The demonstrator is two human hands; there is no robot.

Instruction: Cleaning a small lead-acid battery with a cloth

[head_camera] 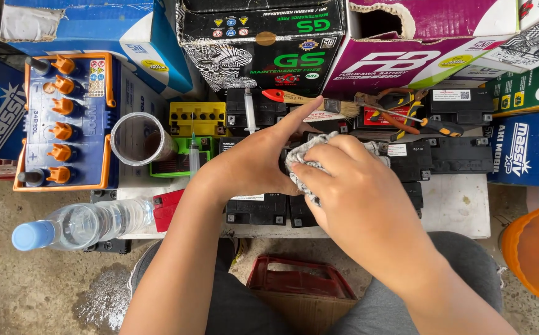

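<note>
Centre frame: your right hand [350, 186] pinches a grey rag [303, 158] against a small black battery [257, 208]; your left hand [260, 161] steadies it, forefinger extended. Paintbrush [309, 102] just above.

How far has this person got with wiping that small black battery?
Already set out: a syringe, paintbrush and pliers lie behind the work. In hand: the right hand presses a grey rag onto the small black battery, which the left hand steadies. Left: other black batteries alongside look untouched; how clean the covered one is cannot be seen.
</note>
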